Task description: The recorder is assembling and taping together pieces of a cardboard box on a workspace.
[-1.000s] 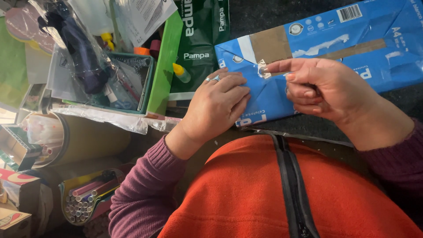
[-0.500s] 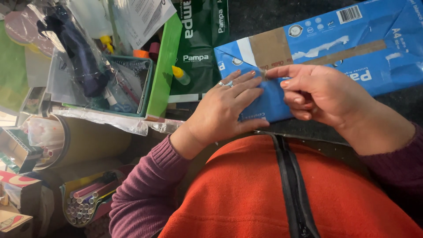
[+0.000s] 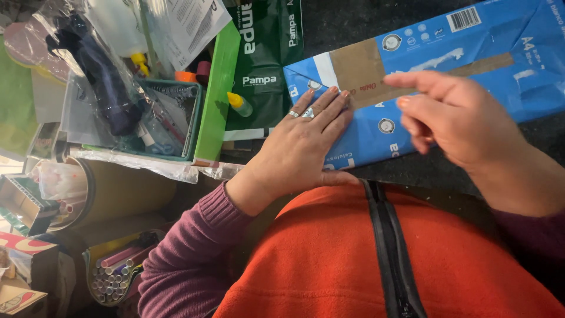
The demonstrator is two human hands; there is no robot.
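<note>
Blue paper-wrapped ream package (image 3: 447, 82) lies flat on the dark tabletop (image 3: 353, 23), a long rectangular block whose long axis runs from lower left up to upper right; its folded end flap, sealed with a strip of brown tape (image 3: 359, 68), points toward the green basket (image 3: 219, 88). Left hand (image 3: 300, 147) rests palm-down on the near left corner of the wrapper, fingers straight, slightly spread, holding nothing. Right hand (image 3: 447, 118) hovers just above the package, index finger extended along the tape, other fingers curled loosely, gripping nothing; wrapper smooth, slightly glossy.
</note>
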